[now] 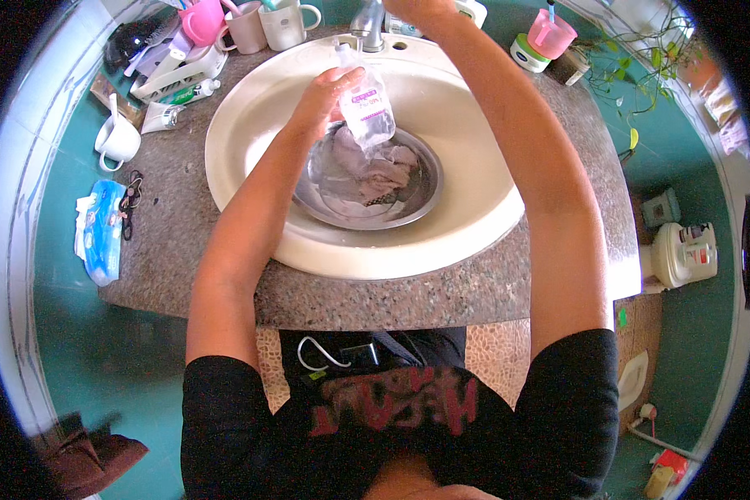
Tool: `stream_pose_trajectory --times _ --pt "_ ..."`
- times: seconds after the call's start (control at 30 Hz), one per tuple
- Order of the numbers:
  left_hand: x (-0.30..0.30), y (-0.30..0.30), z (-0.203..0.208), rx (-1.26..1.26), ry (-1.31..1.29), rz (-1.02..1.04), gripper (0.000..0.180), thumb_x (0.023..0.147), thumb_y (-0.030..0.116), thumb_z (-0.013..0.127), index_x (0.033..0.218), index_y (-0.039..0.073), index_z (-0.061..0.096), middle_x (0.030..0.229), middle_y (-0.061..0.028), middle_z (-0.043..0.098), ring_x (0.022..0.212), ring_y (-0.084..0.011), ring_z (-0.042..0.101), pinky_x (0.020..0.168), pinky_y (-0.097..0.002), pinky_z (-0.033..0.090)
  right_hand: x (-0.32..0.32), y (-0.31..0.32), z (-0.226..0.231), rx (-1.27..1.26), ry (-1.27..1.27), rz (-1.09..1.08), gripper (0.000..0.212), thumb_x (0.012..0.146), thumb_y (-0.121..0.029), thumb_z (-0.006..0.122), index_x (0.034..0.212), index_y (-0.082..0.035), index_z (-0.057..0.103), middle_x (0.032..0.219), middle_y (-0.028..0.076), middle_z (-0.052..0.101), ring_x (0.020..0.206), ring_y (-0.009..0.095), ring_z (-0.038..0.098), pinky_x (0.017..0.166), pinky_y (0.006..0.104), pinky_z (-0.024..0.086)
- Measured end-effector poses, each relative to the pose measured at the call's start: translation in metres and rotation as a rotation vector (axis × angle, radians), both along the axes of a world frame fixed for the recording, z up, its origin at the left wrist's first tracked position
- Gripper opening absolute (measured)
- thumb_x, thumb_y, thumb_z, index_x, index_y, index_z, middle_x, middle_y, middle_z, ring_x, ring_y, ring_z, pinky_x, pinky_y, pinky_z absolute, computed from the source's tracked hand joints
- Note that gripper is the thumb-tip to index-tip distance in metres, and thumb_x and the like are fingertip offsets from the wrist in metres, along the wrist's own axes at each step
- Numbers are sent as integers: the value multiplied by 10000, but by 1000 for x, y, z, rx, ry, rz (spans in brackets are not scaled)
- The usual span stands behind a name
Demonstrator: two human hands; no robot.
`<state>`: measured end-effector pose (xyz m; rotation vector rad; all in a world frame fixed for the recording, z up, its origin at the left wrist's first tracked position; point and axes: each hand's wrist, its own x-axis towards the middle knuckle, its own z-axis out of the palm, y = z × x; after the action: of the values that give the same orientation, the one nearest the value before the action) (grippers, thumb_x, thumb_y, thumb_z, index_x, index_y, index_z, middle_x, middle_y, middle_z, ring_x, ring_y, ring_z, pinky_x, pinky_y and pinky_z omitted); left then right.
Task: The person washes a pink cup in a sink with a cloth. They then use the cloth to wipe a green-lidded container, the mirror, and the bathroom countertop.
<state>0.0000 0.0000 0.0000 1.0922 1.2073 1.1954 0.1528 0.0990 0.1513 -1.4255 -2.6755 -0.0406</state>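
Observation:
My left hand (335, 93) is wrapped round a clear plastic bottle (367, 107) with a pink-and-white label. The bottle tilts, its neck up near the metal faucet (368, 27). Beneath it, a round metal basin (429, 200) rests in the cream sink (483, 179). Wet, pale greyish-pink cloth (383, 171) lies bunched in water inside that basin. My right hand (421, 10) reaches to the top of the faucet at the upper edge of the head view. Its fingers are mostly cut off there, so their grip is hidden.
Mugs (285, 25) and a white basket (179, 75) of toiletries stand at the back left of the granite counter (367, 304). A white cup (118, 142) and a blue tissue pack (102, 233) sit along the left edge. A pink cup (552, 33) and trailing plant (642, 79) are back right.

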Motion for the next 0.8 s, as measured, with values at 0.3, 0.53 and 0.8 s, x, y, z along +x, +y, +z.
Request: stream_pose_trajectory --times 0.3,0.53,0.8 --pt "0 -1 27 168 341 186 550 743 491 757 1092 77 661 952 -47 685 865 -157 617 708 -307 452 17 -23 -45 386 597 149 580 842 -118 508 1400 -56 363 1425 196 400 1222 410 464 1015 472 398" --pt "3 -4 35 351 -1 247 502 805 448 727 1058 19 658 947 -48 665 832 -121 609 765 -279 486 37 -79 -126 232 742 194 928 786 -492 731 1475 -159 204 1380 218 447 1187 398 526 991 441 443" --pt "30 -19 27 387 -91 140 600 963 562 406 1126 24 617 1028 -82 658 958 -166 614 886 -321 468 28 -96 -128 -54 985 126 481 883 -497 598 1105 -75 539 787 161 671 778 305 680 653 429 503"
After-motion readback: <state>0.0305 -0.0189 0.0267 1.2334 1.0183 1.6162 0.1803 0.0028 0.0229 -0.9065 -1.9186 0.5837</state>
